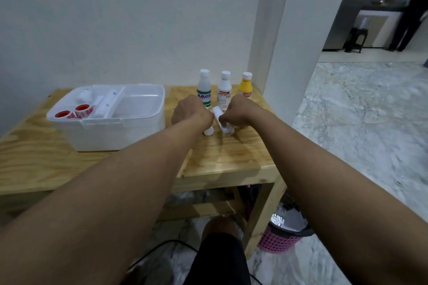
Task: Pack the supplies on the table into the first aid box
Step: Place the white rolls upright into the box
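The white bandage roll is in the right hand, fingers closed round it, tilted with its low end on the wooden table. The left hand is closed over another white roll. The first aid box sits open to the left, nearer the left hand. Three bottles stand just behind.

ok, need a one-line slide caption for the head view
Both hands, left hand and right hand, pick up white rolls beside the open first aid box, three bottles still unpacked.
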Demonstrator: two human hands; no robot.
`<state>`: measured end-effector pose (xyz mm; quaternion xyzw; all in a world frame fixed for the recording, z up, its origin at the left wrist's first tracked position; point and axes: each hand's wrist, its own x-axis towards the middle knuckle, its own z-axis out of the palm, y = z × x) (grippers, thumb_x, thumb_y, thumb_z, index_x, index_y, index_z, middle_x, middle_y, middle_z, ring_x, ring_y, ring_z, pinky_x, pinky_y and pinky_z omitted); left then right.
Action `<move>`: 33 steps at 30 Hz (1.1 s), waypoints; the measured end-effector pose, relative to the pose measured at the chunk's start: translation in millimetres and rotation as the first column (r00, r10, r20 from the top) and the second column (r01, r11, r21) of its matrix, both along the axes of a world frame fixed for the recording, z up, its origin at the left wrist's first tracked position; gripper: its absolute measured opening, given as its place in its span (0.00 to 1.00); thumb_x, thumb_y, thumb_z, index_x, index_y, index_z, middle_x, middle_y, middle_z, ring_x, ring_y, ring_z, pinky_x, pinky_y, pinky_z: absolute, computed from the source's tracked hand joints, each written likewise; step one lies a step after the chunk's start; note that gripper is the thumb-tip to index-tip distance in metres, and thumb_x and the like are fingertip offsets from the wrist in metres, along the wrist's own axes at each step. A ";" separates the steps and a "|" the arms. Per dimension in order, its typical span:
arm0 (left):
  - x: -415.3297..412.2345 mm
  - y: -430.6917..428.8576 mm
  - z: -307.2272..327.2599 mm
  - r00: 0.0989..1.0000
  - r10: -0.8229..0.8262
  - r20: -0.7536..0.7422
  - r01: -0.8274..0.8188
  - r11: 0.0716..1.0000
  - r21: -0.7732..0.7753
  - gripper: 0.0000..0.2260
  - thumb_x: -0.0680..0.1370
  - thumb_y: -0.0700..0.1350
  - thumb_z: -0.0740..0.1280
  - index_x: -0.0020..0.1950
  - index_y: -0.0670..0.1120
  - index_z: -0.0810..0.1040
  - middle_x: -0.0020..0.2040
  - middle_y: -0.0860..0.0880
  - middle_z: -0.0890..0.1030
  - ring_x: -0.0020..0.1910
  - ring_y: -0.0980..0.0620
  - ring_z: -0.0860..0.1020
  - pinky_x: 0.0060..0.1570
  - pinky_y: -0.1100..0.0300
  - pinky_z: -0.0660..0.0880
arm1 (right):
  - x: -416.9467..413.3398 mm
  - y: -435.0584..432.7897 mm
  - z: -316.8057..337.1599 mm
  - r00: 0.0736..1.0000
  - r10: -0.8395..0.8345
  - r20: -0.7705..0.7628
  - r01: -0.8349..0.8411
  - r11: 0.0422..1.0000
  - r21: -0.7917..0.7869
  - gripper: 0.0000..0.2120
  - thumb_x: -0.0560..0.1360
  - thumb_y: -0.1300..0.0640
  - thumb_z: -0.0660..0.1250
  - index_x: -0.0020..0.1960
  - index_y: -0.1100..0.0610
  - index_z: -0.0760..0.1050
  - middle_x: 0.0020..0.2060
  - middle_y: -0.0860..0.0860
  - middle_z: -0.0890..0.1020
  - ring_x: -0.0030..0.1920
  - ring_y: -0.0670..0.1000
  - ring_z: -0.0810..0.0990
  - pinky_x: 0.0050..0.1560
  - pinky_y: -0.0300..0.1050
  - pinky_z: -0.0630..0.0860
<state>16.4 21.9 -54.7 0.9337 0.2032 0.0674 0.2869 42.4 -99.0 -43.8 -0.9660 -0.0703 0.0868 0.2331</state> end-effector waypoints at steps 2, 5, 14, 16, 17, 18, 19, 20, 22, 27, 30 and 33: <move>-0.4 -0.1 2.2 1.000 0.012 -0.013 -0.012 1.000 -0.028 0.11 0.72 0.44 0.74 0.51 0.44 0.76 0.49 0.45 0.81 0.43 0.45 0.78 0.36 0.55 0.70 | -3.4 -3.4 3.0 1.000 -0.014 -0.018 0.014 1.000 0.002 0.11 0.72 0.59 0.72 0.34 0.58 0.71 0.30 0.53 0.76 0.29 0.51 0.74 0.32 0.43 0.74; -2.2 -1.1 5.8 1.000 0.016 0.000 -0.016 0.998 -0.052 0.11 0.74 0.48 0.73 0.49 0.44 0.75 0.46 0.46 0.79 0.42 0.46 0.77 0.30 0.58 0.67 | -7.3 -9.5 7.9 0.997 -0.061 -0.051 0.063 0.997 0.046 0.13 0.72 0.58 0.73 0.37 0.58 0.69 0.33 0.53 0.75 0.33 0.52 0.75 0.31 0.42 0.73; -20.2 5.5 46.0 0.995 -0.014 0.099 0.044 0.949 -0.311 0.12 0.76 0.50 0.67 0.42 0.43 0.72 0.39 0.47 0.77 0.41 0.46 0.77 0.36 0.57 0.69 | -28.6 -12.7 40.9 0.986 -0.153 -0.068 0.164 0.961 0.224 0.11 0.69 0.59 0.72 0.45 0.58 0.70 0.40 0.52 0.74 0.43 0.54 0.75 0.35 0.44 0.74; -26.0 12.6 58.8 0.992 -0.012 0.124 0.055 0.936 -0.347 0.11 0.74 0.47 0.68 0.38 0.43 0.70 0.37 0.46 0.76 0.39 0.45 0.77 0.36 0.57 0.70 | -34.7 -8.0 51.8 0.986 -0.152 -0.062 0.164 0.950 0.267 0.13 0.70 0.59 0.70 0.51 0.56 0.70 0.40 0.53 0.75 0.43 0.53 0.75 0.36 0.43 0.74; -28.4 17.5 64.5 0.990 -0.013 0.143 0.064 0.931 -0.360 0.11 0.73 0.47 0.69 0.38 0.42 0.70 0.37 0.45 0.76 0.38 0.44 0.77 0.34 0.57 0.70 | -37.0 -5.1 57.1 0.987 -0.151 -0.054 0.161 0.945 0.286 0.14 0.70 0.59 0.70 0.54 0.55 0.70 0.40 0.54 0.76 0.41 0.53 0.75 0.36 0.43 0.73; -31.0 22.6 69.5 0.986 -0.015 0.168 0.077 0.925 -0.373 0.11 0.73 0.46 0.69 0.39 0.41 0.71 0.37 0.45 0.76 0.36 0.44 0.76 0.32 0.58 0.69 | -39.0 -2.4 62.1 0.988 -0.151 -0.042 0.157 0.943 0.294 0.13 0.70 0.59 0.69 0.53 0.57 0.72 0.39 0.54 0.75 0.39 0.53 0.75 0.35 0.43 0.73; -33.8 28.7 74.5 0.981 -0.017 0.195 0.091 0.921 -0.378 0.11 0.73 0.46 0.69 0.40 0.40 0.72 0.37 0.45 0.76 0.34 0.45 0.75 0.30 0.59 0.68 | -40.8 1.1 66.7 0.987 -0.156 -0.027 0.157 0.943 0.294 0.10 0.69 0.59 0.69 0.49 0.59 0.73 0.38 0.54 0.74 0.37 0.53 0.74 0.35 0.43 0.73; -37.2 36.5 79.3 0.975 -0.018 0.220 0.104 0.917 -0.386 0.10 0.73 0.46 0.69 0.41 0.39 0.74 0.37 0.45 0.76 0.33 0.46 0.74 0.29 0.60 0.66 | -42.9 5.3 71.2 0.987 -0.161 -0.012 0.157 0.943 0.295 0.09 0.69 0.59 0.70 0.47 0.60 0.73 0.37 0.53 0.73 0.36 0.53 0.73 0.34 0.43 0.73; -45.3 54.9 88.8 0.964 -0.021 0.266 0.129 0.910 -0.394 0.10 0.73 0.45 0.69 0.45 0.39 0.80 0.38 0.46 0.78 0.33 0.49 0.74 0.29 0.61 0.67 | -47.3 16.4 79.1 0.986 -0.165 0.016 0.152 0.938 0.313 0.10 0.69 0.58 0.70 0.47 0.63 0.75 0.36 0.54 0.73 0.35 0.53 0.73 0.34 0.44 0.72; -63.2 103.4 101.7 0.944 -0.018 0.329 0.159 0.900 -0.407 0.08 0.72 0.42 0.69 0.47 0.41 0.84 0.38 0.50 0.81 0.40 0.48 0.79 0.44 0.57 0.77 | -57.8 51.3 90.0 0.996 -0.064 0.065 0.032 0.913 0.407 0.16 0.71 0.61 0.70 0.55 0.69 0.80 0.39 0.58 0.77 0.38 0.57 0.75 0.36 0.47 0.71; -69.2 130.5 101.6 0.939 -0.017 0.342 0.175 0.881 -0.439 0.10 0.69 0.44 0.70 0.47 0.41 0.84 0.48 0.44 0.85 0.51 0.42 0.82 0.56 0.47 0.80 | -63.1 75.4 92.7 0.997 0.012 0.072 -0.041 0.907 0.420 0.13 0.73 0.63 0.69 0.56 0.64 0.80 0.43 0.59 0.77 0.40 0.57 0.75 0.38 0.47 0.73; -71.5 151.4 96.1 0.937 -0.041 0.346 0.201 0.875 -0.439 0.04 0.69 0.43 0.70 0.43 0.49 0.83 0.49 0.47 0.84 0.52 0.44 0.82 0.57 0.47 0.79 | -63.6 96.0 92.8 0.996 0.060 0.068 -0.083 0.907 0.413 0.13 0.74 0.63 0.67 0.58 0.61 0.79 0.45 0.58 0.78 0.41 0.56 0.75 0.37 0.46 0.73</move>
